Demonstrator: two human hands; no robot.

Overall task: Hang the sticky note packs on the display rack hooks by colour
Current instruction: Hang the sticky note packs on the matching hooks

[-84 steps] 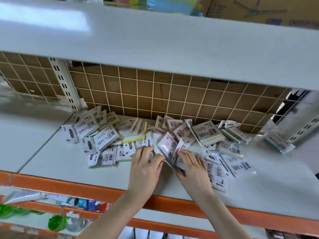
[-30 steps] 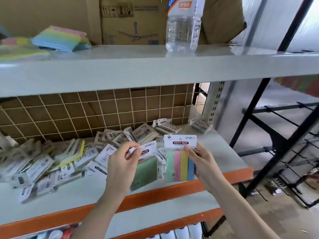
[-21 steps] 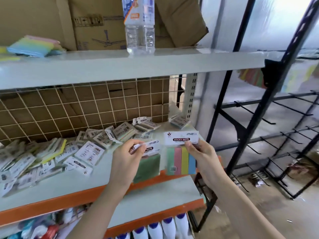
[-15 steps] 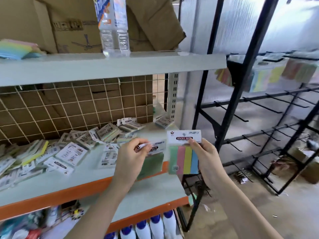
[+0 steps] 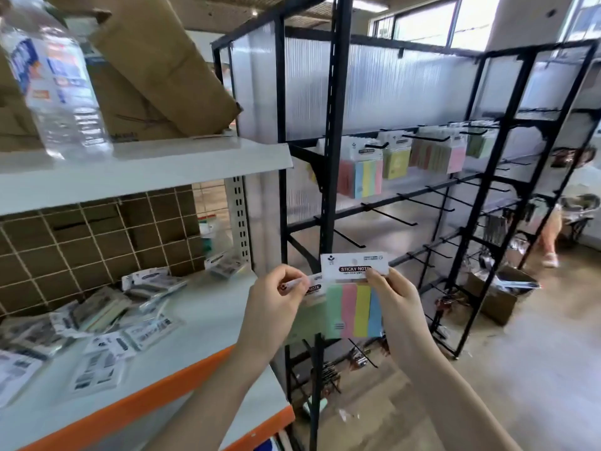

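The right hand (image 5: pixel 395 299) is pinching a striped sticky note pack (image 5: pixel 354 309) by its white header card, thumb on the front just under the "STICKY NOTE" print, fingers behind. This pack is hanging upright in the air with its long axis vertical, header at the top, printed face toward the camera; its green, pink, yellow and blue strips are running straight down.

The left hand (image 5: pixel 276 302) is gripping a green sticky note pack (image 5: pixel 309 315) by its own header, fingers curled round the top left corner. That pack is sitting just behind and left of the striped one, partly covered by it, and is also hanging header-up, tilting slightly with the header's right end lower.

Both packs are being held between the shelf (image 5: pixel 201 323) on the left and the black display rack (image 5: pixel 328 131) ahead, clear of both. On the rack's upper row of hooks (image 5: pixel 422 137), striped packs (image 5: pixel 366 177) are hanging furthest left, then yellow-green packs (image 5: pixel 396 162), then pink packs (image 5: pixel 455 157), all header-up.

More packs (image 5: pixel 107 317) are lying flat in a loose pile on the shelf, mostly barcode side up. A water bottle (image 5: pixel 55 79) and a cardboard box (image 5: pixel 153 66) are standing on the shelf board above.
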